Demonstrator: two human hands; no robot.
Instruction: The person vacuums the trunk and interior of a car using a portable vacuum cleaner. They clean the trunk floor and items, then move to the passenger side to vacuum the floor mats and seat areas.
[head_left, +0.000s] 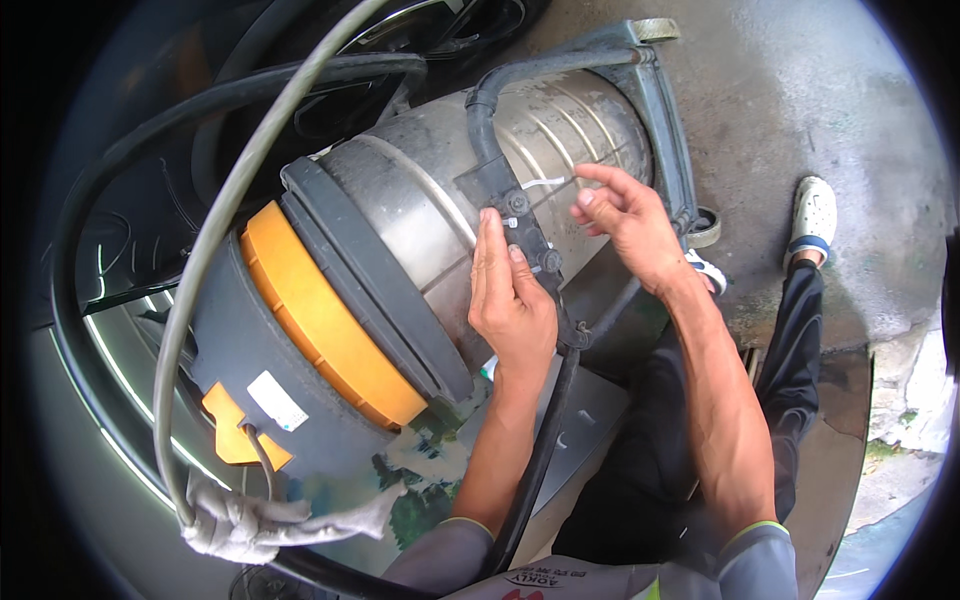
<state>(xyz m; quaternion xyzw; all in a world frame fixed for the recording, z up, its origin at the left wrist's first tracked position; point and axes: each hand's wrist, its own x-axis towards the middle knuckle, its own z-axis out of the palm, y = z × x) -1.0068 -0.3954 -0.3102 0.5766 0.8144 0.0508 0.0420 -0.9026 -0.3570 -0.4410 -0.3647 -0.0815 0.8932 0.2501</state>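
Observation:
A drum vacuum cleaner with a ribbed steel body (405, 172) fills the middle of the view. A black plastic bracket (534, 225) with round knobs runs along its side, and white cable ties (512, 223) go around it. My left hand (514, 307) lies flat against the drum beside the bracket, its fingers straight and thumb raised, gripping nothing. My right hand (634, 229) hovers over the drum's lower part with bent fingers. Its index fingertip is close to a loose white tie tail (544, 182); I cannot tell whether they touch.
A yellow band (330, 315) circles the vacuum's dark head (277, 352). Black hose (71, 255) and grey hose (225, 202) loop on the left, with a grey-white glove (247, 525) by the grey one. A castor frame (667, 127) ends the drum. My shoe (814, 217) stands on concrete (787, 97).

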